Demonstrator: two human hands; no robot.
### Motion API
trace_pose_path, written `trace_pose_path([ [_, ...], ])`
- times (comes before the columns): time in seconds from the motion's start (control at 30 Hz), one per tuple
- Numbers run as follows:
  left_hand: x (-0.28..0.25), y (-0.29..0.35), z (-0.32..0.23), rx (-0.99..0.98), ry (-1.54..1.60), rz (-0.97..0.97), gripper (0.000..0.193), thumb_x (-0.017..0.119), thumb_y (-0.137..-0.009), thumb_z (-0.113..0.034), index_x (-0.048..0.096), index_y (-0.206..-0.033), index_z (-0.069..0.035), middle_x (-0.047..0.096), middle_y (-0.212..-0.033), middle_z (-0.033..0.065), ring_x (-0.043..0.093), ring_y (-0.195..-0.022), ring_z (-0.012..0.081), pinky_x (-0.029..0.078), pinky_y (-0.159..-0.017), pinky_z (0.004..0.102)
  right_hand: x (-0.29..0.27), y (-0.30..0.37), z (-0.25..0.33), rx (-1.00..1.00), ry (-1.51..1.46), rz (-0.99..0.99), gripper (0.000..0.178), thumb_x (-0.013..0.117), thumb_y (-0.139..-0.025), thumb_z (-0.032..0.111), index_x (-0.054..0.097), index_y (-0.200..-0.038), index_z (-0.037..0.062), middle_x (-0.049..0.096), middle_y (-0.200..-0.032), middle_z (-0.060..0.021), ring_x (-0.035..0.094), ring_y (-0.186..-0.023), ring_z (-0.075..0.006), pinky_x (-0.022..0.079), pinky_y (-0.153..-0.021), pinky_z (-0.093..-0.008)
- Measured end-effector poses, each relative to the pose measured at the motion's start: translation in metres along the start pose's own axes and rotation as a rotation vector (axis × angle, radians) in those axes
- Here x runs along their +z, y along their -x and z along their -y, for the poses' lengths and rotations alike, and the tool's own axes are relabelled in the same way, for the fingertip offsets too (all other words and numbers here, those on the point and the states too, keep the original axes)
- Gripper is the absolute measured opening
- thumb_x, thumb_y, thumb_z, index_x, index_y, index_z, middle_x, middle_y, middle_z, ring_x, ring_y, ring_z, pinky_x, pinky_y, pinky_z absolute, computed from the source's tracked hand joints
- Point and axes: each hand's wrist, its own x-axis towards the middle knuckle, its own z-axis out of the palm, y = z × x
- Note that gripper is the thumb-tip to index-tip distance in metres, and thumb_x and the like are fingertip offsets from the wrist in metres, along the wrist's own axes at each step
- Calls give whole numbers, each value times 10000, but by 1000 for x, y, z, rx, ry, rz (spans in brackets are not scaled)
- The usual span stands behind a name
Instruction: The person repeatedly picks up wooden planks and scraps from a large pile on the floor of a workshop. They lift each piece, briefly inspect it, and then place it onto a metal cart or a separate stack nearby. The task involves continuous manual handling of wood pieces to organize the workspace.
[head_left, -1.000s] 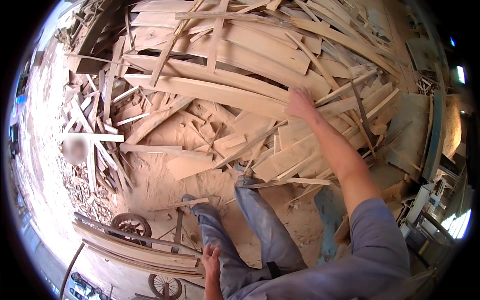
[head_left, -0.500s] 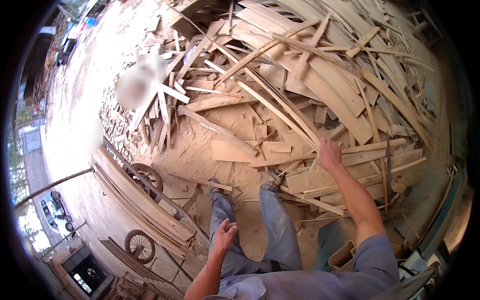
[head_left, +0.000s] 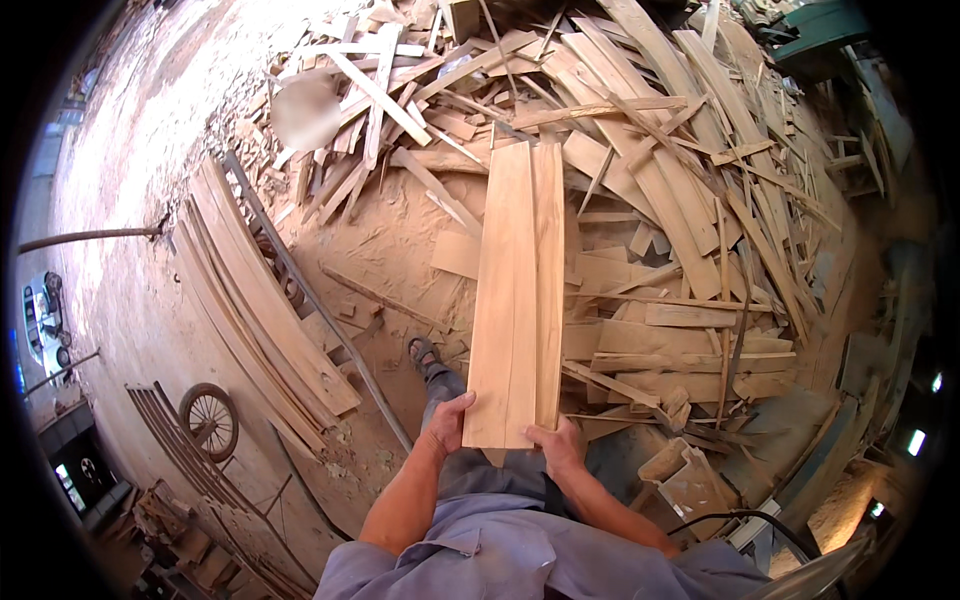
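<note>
Wooden boards (head_left: 505, 300), hand-held.
Left hand (head_left: 446, 424) grasping boards' left edge; right hand (head_left: 556, 446) grasping their near end; spoked wheel (head_left: 208, 424) left of boards.

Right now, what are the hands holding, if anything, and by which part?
Long wooden boards, held together by their near end: the left hand grips the left edge, the right hand the right side, thumb on top.
</note>
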Motion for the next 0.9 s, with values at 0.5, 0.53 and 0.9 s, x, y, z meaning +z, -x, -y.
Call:
trace_pose_path([
  [0.5, 18, 114, -29, 211, -686, -277, 683, 757, -697, -55, 476, -1316, 6, 607, -1110, 120, 604, -987, 212, 505, -822, 331, 46, 6, -89, 512, -689, 832, 716, 622, -894, 372, 390, -1445, -22, 515, -1399, -238, 447, -1339, -402, 297, -1157, -533],
  [0.53, 27, 118, -34, 222, -744, -306, 655, 757, -698, -61, 496, -1293, 11, 613, -1086, 119, 611, -954, 207, 510, -791, 330, 44, -19, -90, 476, -787, 754, 720, 582, -918, 423, 385, -1449, -20, 493, -1423, -240, 424, -1356, -407, 300, -1154, -531],
  [0.9, 73, 195, -100, 335, -1025, -381, 460, 755, -672, -130, 629, -1049, 102, 673, -907, 151, 640, -798, 216, 512, -725, 323, 146, -162, -39, -59, -626, 300, 492, 431, -1017, 456, 591, -1218, 37, 668, -1133, -120, 625, -1065, -311, 512, -924, -440],
])
